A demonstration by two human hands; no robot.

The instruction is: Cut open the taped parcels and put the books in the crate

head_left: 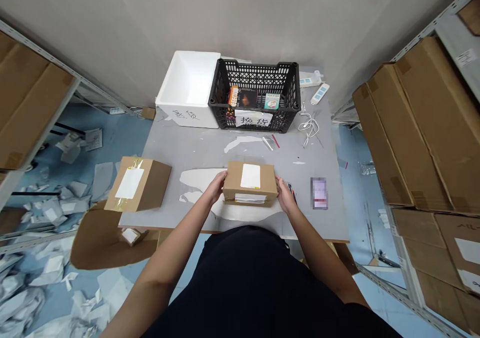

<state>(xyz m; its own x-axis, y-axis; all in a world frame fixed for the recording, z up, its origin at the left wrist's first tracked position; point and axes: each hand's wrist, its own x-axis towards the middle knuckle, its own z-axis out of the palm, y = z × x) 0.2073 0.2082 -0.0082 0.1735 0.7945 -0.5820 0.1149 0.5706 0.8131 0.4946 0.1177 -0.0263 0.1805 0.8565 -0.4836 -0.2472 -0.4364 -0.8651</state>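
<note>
As I'm monitoring, the left hand (215,188) and right hand (285,194) are gripping one cardboard box (250,183) by its ends on the grey bench (322,218); a second box (138,185) is sitting left, one black crate (255,69) and one white foam box (187,83) are standing behind, steel shelves (431,25) flanking.

I'm in a warehouse packing room. Grey metal shelves (403,273) hold flattened brown cartons (412,128); white scraps (22,298) litter the blue floor (123,133).
</note>
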